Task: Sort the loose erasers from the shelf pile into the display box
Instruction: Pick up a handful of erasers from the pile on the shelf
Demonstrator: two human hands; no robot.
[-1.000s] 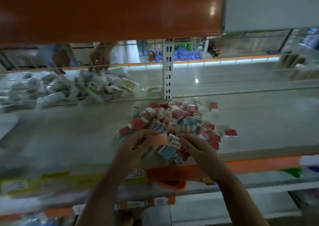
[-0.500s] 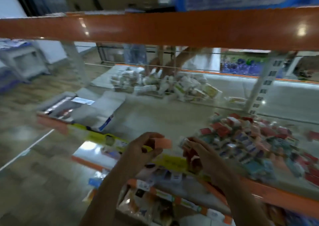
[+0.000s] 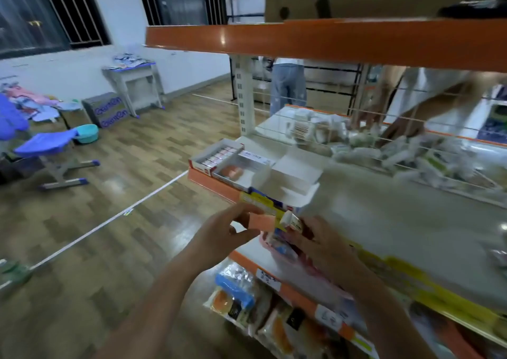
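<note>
Head view: the left hand (image 3: 222,232) pinches a pink eraser (image 3: 262,222); the right hand (image 3: 315,242) clutches several more erasers (image 3: 292,219). The display box (image 3: 236,166) sits on the shelf (image 3: 384,221) beyond both hands. That crowded right-hand bundle could spill during the reach.

- two hands, left hand (image 3: 219,235) and right hand (image 3: 315,246)
- one bare pink eraser (image 3: 262,221)
- one wrapped eraser (image 3: 292,219)
- three open display boxes (image 3: 216,157), (image 3: 241,173), (image 3: 288,179)
- one teal basin (image 3: 87,134)
</note>
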